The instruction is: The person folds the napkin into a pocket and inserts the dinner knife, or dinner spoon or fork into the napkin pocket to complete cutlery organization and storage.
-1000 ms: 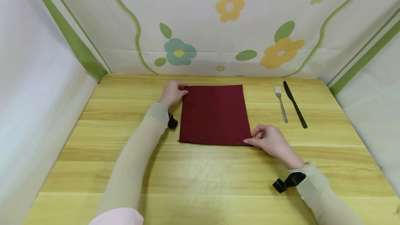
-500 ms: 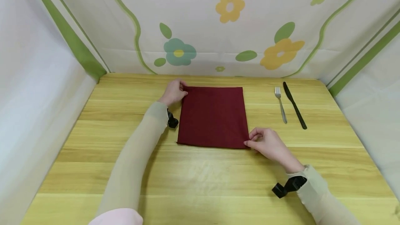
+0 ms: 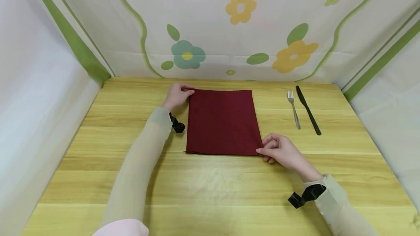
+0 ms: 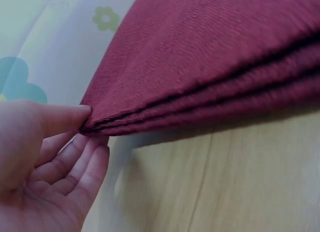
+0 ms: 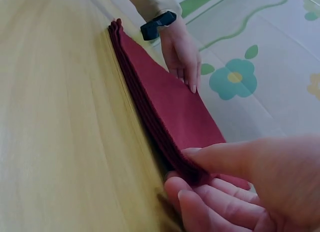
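A dark red cloth napkin [image 3: 223,123], folded in several layers into a near-square, lies on the wooden table at the middle. My left hand [image 3: 178,95] pinches its far left corner between thumb and fingers; in the left wrist view the stacked layers [image 4: 200,92] are gathered at the fingertips and that edge is lifted off the wood. At the near right corner, my right hand [image 3: 283,152] holds the napkin with the thumb on top and the fingers beneath. The right wrist view shows the layered edge [image 5: 145,107] raised slightly there.
To the right of the napkin lie a silver fork [image 3: 294,109] and a black knife [image 3: 308,110], roughly side by side. White curtains with printed flowers [image 3: 188,54] stand behind the wooden table [image 3: 210,199] and along both its sides.
The left hand has shifted slightly left at the far corner, still gripping it. The napkin's near edge has come a little toward me with the right hand. Fork and knife lie unchanged.
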A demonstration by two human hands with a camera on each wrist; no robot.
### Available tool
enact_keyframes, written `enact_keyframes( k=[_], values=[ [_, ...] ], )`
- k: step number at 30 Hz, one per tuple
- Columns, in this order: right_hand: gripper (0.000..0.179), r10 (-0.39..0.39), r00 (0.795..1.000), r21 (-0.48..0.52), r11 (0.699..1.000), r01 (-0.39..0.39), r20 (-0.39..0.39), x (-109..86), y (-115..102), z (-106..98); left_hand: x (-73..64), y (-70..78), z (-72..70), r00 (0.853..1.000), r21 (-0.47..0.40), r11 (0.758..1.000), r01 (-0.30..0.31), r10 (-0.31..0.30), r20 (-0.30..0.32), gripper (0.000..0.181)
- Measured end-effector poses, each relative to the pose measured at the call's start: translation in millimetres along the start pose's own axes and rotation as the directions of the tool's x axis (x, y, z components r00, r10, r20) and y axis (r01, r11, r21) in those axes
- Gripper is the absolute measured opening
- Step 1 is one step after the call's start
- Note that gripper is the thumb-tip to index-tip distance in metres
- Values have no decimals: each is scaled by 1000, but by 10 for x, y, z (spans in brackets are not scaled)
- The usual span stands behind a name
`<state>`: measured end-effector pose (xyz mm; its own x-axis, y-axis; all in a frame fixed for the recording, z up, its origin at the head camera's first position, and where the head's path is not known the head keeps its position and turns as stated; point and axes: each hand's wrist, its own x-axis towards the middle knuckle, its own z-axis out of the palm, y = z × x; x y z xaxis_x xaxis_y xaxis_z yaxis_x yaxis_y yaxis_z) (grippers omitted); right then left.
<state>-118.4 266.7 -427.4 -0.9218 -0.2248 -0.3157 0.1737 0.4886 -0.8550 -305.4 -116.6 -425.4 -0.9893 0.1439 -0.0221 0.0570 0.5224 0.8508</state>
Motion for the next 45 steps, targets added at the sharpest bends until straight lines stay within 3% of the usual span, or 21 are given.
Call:
enact_keyframes(
  k=[5,8,14,22,27,32,37,41,45],
  values=[
    [39,36,999,64,997,-35,-13,20,3,3,-20,-37,-64,998,-8,1000,21,-22,-58,22],
    [36,55,998,75,996,-54,-16,29,6,1,-26,-55,-102,998,-1,999,39,-39,-51,23],
    [36,62,997,88,994,-58,-39,73,24,-16,-82,-66,-194,994,8,995,101,-102,42,29],
    [42,47,995,153,988,-33,-87,251,35,-234,-261,-41,-380,972,126,988,86,-112,208,31],
    [42,47,990,168,985,-25,-131,493,15,-468,-467,5,-412,949,180,981,73,-123,290,30],
    [41,35,981,111,994,-14,-193,823,-60,-675,-759,66,-377,906,178,981,80,-146,397,27],
    [41,25,964,60,998,-9,-266,1168,-137,-762,-1029,90,-274,865,105,988,113,-150,479,31],
    [42,11,946,57,998,8,-325,1398,-224,-762,-1192,84,-156,855,9,988,157,-141,498,27],
    [43,5,932,91,995,30,-362,1583,-316,-723,-1311,77,-69,871,-34,985,172,-135,472,26]
  ],
)
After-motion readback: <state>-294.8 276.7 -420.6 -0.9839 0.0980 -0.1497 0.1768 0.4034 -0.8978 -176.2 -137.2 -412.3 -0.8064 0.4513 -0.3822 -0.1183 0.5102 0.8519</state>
